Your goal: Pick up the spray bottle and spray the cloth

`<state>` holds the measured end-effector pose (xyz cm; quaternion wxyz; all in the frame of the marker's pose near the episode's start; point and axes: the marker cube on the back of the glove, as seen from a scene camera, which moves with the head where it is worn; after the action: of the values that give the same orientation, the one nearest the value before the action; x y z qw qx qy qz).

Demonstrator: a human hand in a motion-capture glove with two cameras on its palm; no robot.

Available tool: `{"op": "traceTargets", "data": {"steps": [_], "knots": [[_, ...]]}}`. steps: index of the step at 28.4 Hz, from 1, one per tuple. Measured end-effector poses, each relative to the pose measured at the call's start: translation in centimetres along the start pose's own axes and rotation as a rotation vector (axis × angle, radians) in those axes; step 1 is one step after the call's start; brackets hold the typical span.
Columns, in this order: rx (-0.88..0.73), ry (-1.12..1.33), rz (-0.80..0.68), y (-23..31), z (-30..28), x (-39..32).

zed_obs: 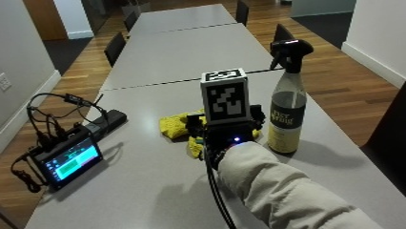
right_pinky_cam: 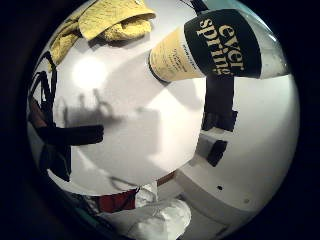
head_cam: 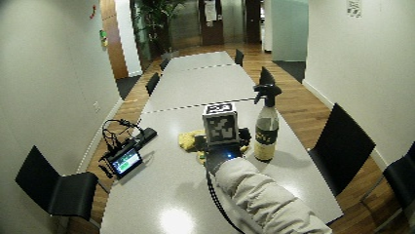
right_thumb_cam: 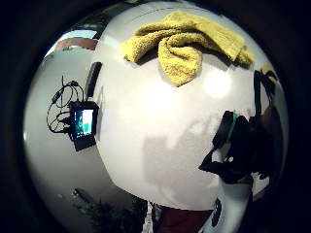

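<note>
With the bottle [zed_obs: 287, 109] standing upright on the desk [zed_obs: 146, 186] just right of your hand [zed_obs: 218, 143], whose finger state cannot be told, and the cloth [zed_obs: 174, 126] beyond, wrap its body mid-height.

Puffy cream sleeve [zed_obs: 285, 191], black glove on right hand [zed_obs: 218, 143]

The person's right arm, in a pale puffy sleeve [zed_obs: 279, 191], reached forward over the table. The gloved right hand [zed_obs: 218, 143] hovered above the tabletop, its fingers hidden from sight.
</note>
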<state>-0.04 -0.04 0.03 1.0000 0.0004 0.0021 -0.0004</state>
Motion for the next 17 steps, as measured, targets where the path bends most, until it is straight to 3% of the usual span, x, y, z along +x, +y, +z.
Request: {"op": "traceTargets", "data": {"steps": [10,17], "knots": [[0.001,-0.008,-0.024,0.5,0.0,0.0],[0.116,-0.239,-0.188,5.0,-1.0,2.2]]}}
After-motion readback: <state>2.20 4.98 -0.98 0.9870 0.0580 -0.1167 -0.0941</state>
